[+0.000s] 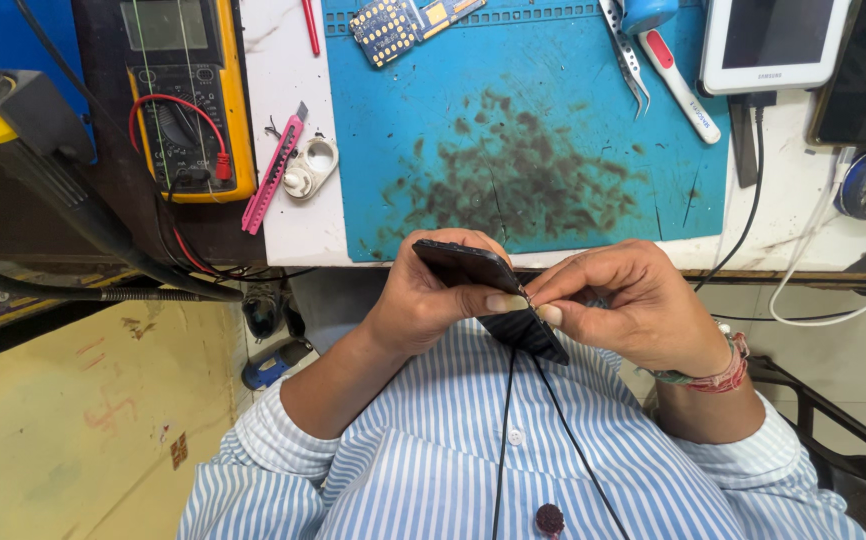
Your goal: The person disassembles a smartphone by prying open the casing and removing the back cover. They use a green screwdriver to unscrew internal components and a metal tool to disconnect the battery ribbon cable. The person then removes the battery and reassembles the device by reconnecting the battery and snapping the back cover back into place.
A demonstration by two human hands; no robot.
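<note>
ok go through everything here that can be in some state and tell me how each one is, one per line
left hand: grip closed on the phone
right hand: fingertips pinched at the phone's edge
phone: dark, held tilted above the lap
multimeter: display blank, red lead plugged in
tablet: screen dark, cable attached
tweezers: lying on the mat, tips closed
blue mat: stained dark in the middle

we are looking through a single head-worn camera, facing almost straight down over the wearer's chest. we are taking the blue work mat (553, 130) as our landmark: it is filling the upper middle of the view, with the bench edge running just below it. we are sitting close, so the striped shirt (453, 450) is crowding the bottom. no second view is sharing this scene.
</note>
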